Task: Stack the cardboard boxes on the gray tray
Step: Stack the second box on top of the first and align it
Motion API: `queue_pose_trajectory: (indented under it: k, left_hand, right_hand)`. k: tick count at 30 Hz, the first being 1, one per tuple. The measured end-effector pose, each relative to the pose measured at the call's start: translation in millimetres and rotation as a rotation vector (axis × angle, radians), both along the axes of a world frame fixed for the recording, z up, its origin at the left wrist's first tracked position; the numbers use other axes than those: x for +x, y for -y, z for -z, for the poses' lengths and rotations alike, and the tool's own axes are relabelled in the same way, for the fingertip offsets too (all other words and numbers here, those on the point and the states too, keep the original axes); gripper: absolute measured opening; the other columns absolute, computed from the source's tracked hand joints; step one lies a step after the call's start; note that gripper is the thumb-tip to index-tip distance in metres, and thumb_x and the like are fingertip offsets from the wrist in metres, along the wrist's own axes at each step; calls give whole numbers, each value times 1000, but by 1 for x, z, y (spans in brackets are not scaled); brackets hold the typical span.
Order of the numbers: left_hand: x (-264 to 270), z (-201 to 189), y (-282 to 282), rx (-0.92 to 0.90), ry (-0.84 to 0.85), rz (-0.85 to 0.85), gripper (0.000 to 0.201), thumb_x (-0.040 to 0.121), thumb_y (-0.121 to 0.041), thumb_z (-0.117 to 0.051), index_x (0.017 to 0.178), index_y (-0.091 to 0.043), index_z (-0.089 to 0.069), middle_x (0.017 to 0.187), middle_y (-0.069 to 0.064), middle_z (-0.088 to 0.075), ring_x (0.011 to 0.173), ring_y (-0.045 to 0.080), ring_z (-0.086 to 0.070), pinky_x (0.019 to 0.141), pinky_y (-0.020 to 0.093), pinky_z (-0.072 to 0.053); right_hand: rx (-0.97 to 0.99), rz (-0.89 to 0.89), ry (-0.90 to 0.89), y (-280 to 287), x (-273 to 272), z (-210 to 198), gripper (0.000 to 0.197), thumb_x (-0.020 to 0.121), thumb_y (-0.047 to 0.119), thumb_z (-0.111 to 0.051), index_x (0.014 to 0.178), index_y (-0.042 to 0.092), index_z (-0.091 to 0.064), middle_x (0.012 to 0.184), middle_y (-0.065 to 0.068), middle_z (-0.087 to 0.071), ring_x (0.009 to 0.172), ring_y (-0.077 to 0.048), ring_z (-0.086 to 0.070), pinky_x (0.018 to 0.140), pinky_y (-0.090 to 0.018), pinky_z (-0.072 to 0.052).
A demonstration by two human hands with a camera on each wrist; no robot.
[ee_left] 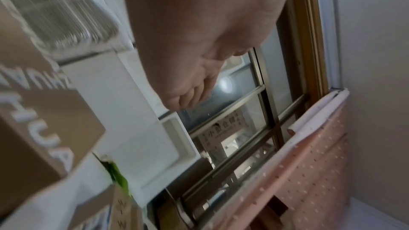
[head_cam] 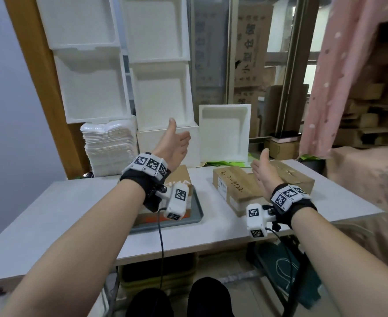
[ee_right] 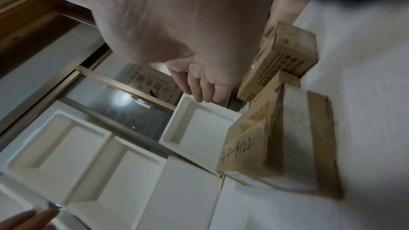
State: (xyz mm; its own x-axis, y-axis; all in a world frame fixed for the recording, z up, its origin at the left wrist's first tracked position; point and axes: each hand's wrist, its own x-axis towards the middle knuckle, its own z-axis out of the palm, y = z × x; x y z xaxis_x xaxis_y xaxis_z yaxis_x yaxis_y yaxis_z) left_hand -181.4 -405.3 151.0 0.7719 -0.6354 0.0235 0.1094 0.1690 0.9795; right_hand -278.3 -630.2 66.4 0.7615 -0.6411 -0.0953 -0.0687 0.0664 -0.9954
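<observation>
A gray tray [head_cam: 198, 212] lies on the left part of the white table and carries a cardboard box [head_cam: 182, 175] with white letters, seen close in the left wrist view [ee_left: 44, 128]. My left hand [head_cam: 177, 140] is raised above that box, fingers straight, thumb up, holding nothing. Right of the tray lies a flat cardboard box [head_cam: 236, 186] with handwriting on top, also in the right wrist view [ee_right: 250, 144]. Behind it sits another cardboard box [head_cam: 295, 177]. My right hand [head_cam: 261, 167] hovers open over these two, palm facing left.
White foam boxes [head_cam: 163, 97] are stacked against the wall behind the table, with one foam tray [head_cam: 225, 133] leaning upright. A pile of white plastic sheets [head_cam: 110, 145] stands at the back left. A pink curtain [head_cam: 348, 76] hangs on the right.
</observation>
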Motion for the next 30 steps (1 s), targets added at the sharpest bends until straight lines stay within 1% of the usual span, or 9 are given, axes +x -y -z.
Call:
queue_pose_trajectory:
  k: [3, 6, 7, 10, 16, 20, 25, 28, 30]
  left_hand:
    - [-11, 11, 38, 25, -21, 66, 86, 93, -67, -7, 153, -5, -11, 161, 9, -8, 149, 20, -6, 121, 35, -4]
    - [-15, 27, 73, 39, -63, 92, 85, 94, -66, -8, 153, -5, -8, 161, 10, -5, 149, 20, -3, 120, 35, -4]
    - [-16, 34, 85, 47, -77, 91, 84, 94, -66, -8, 153, -4, -7, 161, 9, -4, 149, 20, -3, 120, 35, -4]
    - [-15, 52, 110, 66, -131, 50, 85, 94, -66, -9, 153, -5, -6, 161, 9, -3, 149, 20, -3, 119, 35, -4]
    - [-13, 79, 133, 104, -230, -42, 85, 94, -67, -13, 154, -8, -3, 161, 7, -1, 149, 20, -3, 119, 34, -5]
    - [-18, 98, 135, 155, -292, -108, 86, 93, -69, -17, 154, -11, -3, 161, 4, -5, 149, 18, -6, 118, 33, -6]
    - [-32, 114, 130, 148, -365, -67, 71, 100, -56, -17, 152, -8, -18, 158, 7, -24, 145, 20, -23, 115, 29, -18]
    - [-33, 127, 132, 140, -383, -35, 73, 99, -58, -16, 152, -8, -21, 149, 8, -39, 141, 21, -34, 109, 31, -27]
    - [-32, 133, 134, 134, -398, -32, 80, 94, -67, -18, 148, -11, -34, 138, 7, -52, 131, 21, -47, 100, 30, -37]
  right_hand:
    - [29, 27, 2, 20, -6, 12, 110, 75, 87, -16, 151, 10, -34, 159, -4, -34, 146, -21, -33, 122, -45, -20]
    - [68, 55, -10, 50, -8, 32, 135, 48, 101, -22, 153, 17, -32, 157, -4, -38, 143, -22, -38, 120, -48, -22]
    - [80, 59, 0, 57, -12, 35, 133, 49, 102, -23, 154, 20, -30, 157, -3, -37, 143, -21, -38, 120, -48, -22]
    - [71, 84, 34, 66, -21, 38, 106, 75, 88, -22, 156, 20, -23, 160, -3, -31, 146, -21, -32, 121, -46, -20]
    - [77, 114, -15, 86, -25, 66, 96, 88, 77, -22, 153, 7, -28, 158, -8, -34, 146, -22, -32, 121, -42, -21]
    - [87, 96, -43, 91, -21, 79, 99, 85, 80, -21, 152, 8, -32, 156, -7, -38, 145, -21, -35, 121, -44, -22]
    - [141, -7, -48, 84, -10, 91, 89, 91, 75, -21, 149, 9, -39, 153, -3, -44, 143, -19, -37, 121, -41, -23]
    - [160, -18, -79, 81, -3, 97, 100, 75, 89, -27, 140, 17, -52, 148, 2, -50, 138, -19, -44, 119, -44, -28]
    - [154, -34, -68, 78, 1, 102, 100, 69, 93, -29, 130, 19, -60, 141, 3, -55, 132, -19, -49, 117, -45, -32]
